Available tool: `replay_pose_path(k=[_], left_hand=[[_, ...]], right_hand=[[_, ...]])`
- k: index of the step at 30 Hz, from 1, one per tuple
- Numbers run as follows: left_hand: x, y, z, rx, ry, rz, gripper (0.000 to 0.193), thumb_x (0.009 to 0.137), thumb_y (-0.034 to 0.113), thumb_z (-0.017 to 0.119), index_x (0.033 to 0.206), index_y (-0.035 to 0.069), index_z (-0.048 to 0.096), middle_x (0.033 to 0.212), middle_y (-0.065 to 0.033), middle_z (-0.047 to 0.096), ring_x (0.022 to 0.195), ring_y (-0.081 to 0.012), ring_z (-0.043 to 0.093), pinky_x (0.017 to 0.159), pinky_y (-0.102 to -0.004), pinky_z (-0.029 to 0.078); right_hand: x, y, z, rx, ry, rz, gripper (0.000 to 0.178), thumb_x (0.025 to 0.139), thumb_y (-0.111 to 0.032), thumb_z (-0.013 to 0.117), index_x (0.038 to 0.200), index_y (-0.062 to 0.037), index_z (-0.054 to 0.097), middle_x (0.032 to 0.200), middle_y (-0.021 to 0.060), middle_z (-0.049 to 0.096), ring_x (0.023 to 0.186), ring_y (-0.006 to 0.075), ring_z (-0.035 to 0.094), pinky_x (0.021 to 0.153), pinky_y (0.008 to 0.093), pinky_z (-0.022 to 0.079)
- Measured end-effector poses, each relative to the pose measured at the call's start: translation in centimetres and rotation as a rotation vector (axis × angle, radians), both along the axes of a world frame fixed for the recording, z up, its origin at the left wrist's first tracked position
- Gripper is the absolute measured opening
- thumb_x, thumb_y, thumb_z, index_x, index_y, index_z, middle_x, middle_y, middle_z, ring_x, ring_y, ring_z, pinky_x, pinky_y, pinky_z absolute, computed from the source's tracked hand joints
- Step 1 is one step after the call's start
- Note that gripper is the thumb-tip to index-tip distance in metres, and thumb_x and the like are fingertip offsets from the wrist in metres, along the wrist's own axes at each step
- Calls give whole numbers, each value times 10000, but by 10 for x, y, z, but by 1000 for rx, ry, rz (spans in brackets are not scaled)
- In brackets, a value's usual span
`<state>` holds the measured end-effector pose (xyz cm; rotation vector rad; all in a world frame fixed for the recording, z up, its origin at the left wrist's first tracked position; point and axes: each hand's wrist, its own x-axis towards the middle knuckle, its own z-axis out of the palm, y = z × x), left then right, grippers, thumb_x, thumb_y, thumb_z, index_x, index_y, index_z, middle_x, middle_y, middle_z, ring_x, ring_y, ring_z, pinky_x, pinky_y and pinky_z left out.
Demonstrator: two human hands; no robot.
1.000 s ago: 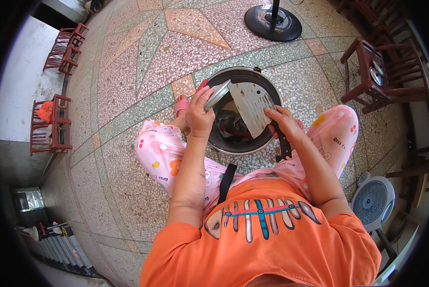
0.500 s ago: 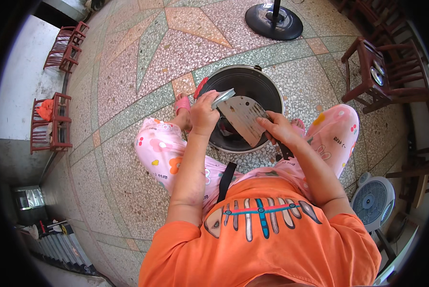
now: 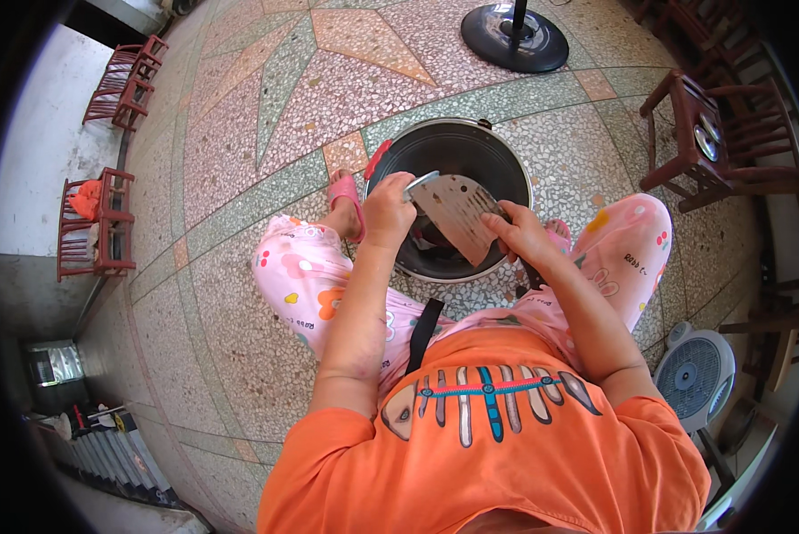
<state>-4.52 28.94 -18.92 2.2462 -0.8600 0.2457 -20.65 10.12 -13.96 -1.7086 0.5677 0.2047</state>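
Observation:
I sit on the floor with a large dark round pot (image 3: 497, 151) between my legs. Over it I hold a flat metal grater-like blade (image 3: 457, 214) with holes, tilted down into the pot. My right hand (image 3: 519, 236) grips its right edge. My left hand (image 3: 389, 209) is closed at the blade's upper left end, where a curved metal piece (image 3: 420, 183) sticks out. Dark stuff lies inside the pot under the blade; I cannot make out what it is.
Terrazzo floor with a star pattern. A fan base (image 3: 515, 36) stands at the top, a dark wooden chair (image 3: 711, 133) at the right, a small white fan (image 3: 693, 369) at lower right, red wooden chairs (image 3: 97, 222) at the left. A red handle (image 3: 377, 160) sits on the pot's left rim.
Both hands have lowered the metal blade from above the pot's near rim down over the pot's mouth, and it has tilted flatter.

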Motion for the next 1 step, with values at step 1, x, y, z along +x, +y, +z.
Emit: replay_pose_path(k=[1], left_hand=[[1,1,-2,-1,-1,-1,320,689,-10,555,972,97,662,1024,-86,665,943,-287,634,796,-364,514]], right_hand=[[2,-4,-4,32,-15,-14,439,901,-357,571,1088,40,572,601,69,550,453,132,526,399,284,438]])
